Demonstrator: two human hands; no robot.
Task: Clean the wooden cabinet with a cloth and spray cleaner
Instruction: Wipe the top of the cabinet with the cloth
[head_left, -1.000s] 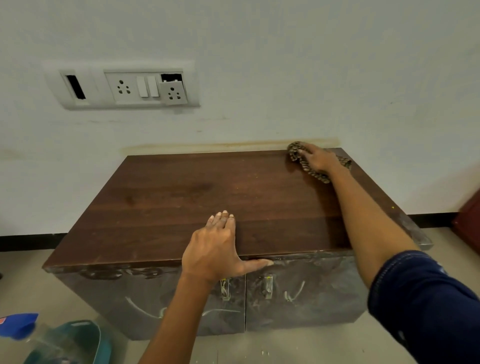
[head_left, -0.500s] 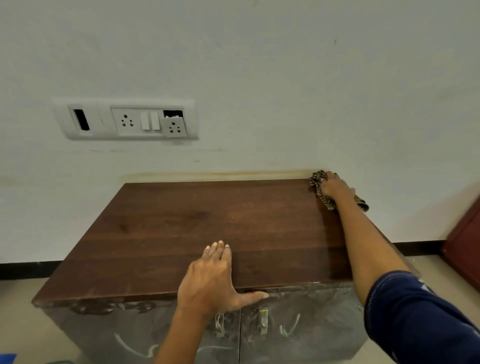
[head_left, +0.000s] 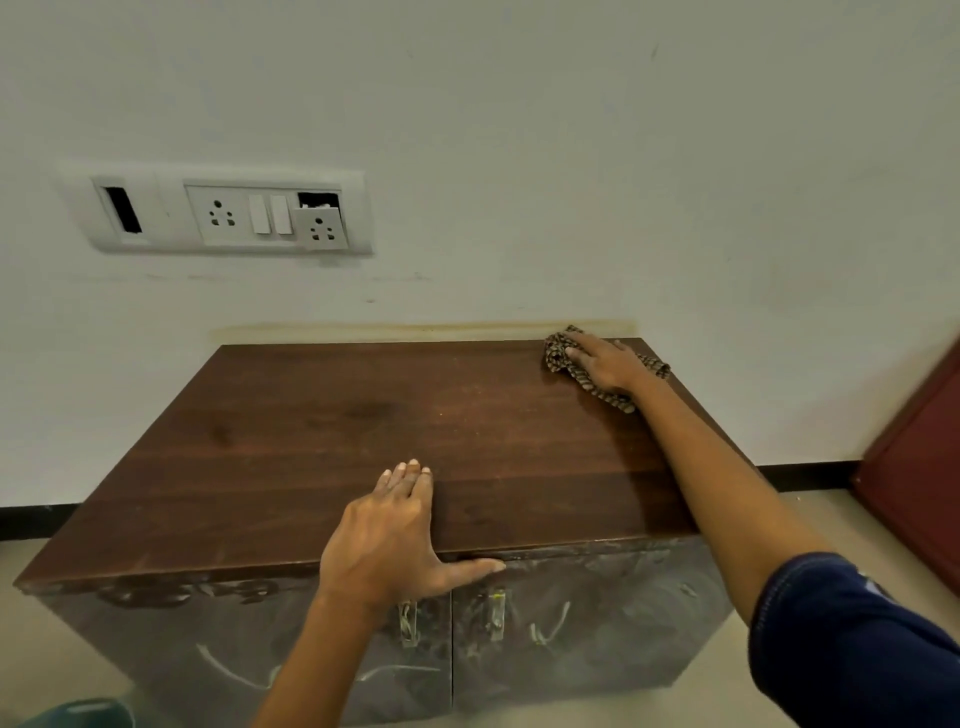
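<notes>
— White wall (head_left: 519, 130) behind, dark wooden cabinet (head_left: 363, 415) set against it. What could go wrong here?

— The cloth (head_left: 558, 356) sits at the surface's far right corner, upper right of the frame, close by the wall. A hard sweep could push it off the back or right edge, I'd judge.

— And the grip?

— The right hand (head_left: 605, 364) lies flat on the cloth, fingers straight, pressing rather than clutching. The left hand (head_left: 384, 535) is spread wide on the front edge, lower centre, holding nothing, well apart from the cloth.
</notes>
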